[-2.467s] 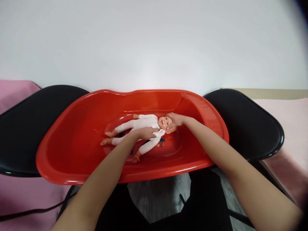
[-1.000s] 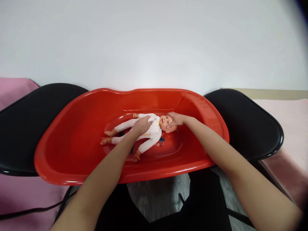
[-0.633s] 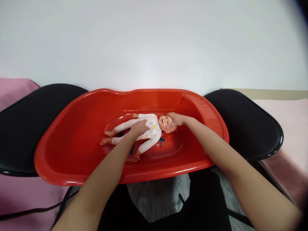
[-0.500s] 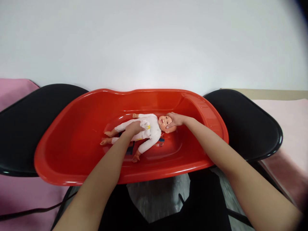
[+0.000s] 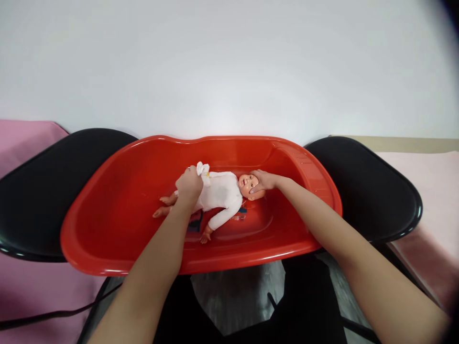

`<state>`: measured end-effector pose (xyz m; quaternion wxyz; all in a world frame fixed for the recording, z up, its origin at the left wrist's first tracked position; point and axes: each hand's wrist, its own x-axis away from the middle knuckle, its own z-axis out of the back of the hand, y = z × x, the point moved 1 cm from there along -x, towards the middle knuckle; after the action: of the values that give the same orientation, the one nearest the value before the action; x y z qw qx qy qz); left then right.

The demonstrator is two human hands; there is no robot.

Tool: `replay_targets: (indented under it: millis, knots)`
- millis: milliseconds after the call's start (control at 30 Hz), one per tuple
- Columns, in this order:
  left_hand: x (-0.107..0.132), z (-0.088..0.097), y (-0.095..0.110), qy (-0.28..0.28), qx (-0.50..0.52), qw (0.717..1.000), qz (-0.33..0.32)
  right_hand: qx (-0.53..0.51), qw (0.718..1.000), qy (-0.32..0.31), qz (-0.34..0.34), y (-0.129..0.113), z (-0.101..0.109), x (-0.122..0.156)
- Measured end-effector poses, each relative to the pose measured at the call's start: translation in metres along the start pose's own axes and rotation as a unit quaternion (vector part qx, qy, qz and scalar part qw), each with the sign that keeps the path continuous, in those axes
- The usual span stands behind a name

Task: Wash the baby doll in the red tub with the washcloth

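A baby doll (image 5: 223,193) in a white body suit lies on its back in a red baby bathtub (image 5: 107,205), its head to the right and feet to the left. My left hand (image 5: 189,184) is closed around a bunched white cloth (image 5: 202,168) with a yellow patch, raised over the doll's lower body and hiding part of its legs. A greyish, damp-looking patch shows on the doll's chest. My right hand (image 5: 264,180) holds the doll's head, thumb near the cheek and fingers over the top.
Black chair seats (image 5: 369,186) stand at both ends of the tub, partly under its rim. A pale wall (image 5: 215,67) rises behind it. Pink surfaces (image 5: 28,143) lie to the left and right. A dark cord (image 5: 53,314) runs at the lower left.
My left hand has lifted the white cloth off the doll's belly and moved slightly left and up, uncovering the greyish patch. My right hand stays on the head. The view has shifted slightly.
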<state>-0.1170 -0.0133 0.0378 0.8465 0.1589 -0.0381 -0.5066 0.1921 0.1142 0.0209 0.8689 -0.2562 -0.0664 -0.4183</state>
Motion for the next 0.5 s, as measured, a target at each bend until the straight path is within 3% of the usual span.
replay_targets:
  millis: [67,167,267,400,467,500]
  knots:
    - [0.005,0.004,0.012,0.039,0.048,0.997,-0.045,0.020,1.000,0.020,0.003,-0.001,-0.002,0.000]
    - [0.015,0.006,0.034,0.006,0.207,0.973,-0.102,0.026,0.997,0.063,0.021,-0.013,-0.001,0.006]
    - [0.028,0.010,0.055,-0.093,0.397,0.901,-0.146,-0.095,0.985,0.127,0.071,-0.036,0.005,0.021]
    - [0.039,0.015,0.083,-0.183,0.541,0.801,-0.179,-0.327,0.921,0.175,0.118,-0.069,0.010,0.052]
    - [0.041,0.012,0.094,-0.198,0.557,0.784,-0.189,-0.358,0.909,0.189,0.100,-0.078,0.009,0.066]
    - [0.042,0.009,0.096,-0.192,0.546,0.792,-0.194,-0.357,0.908,0.203,0.086,-0.078,0.008,0.071]
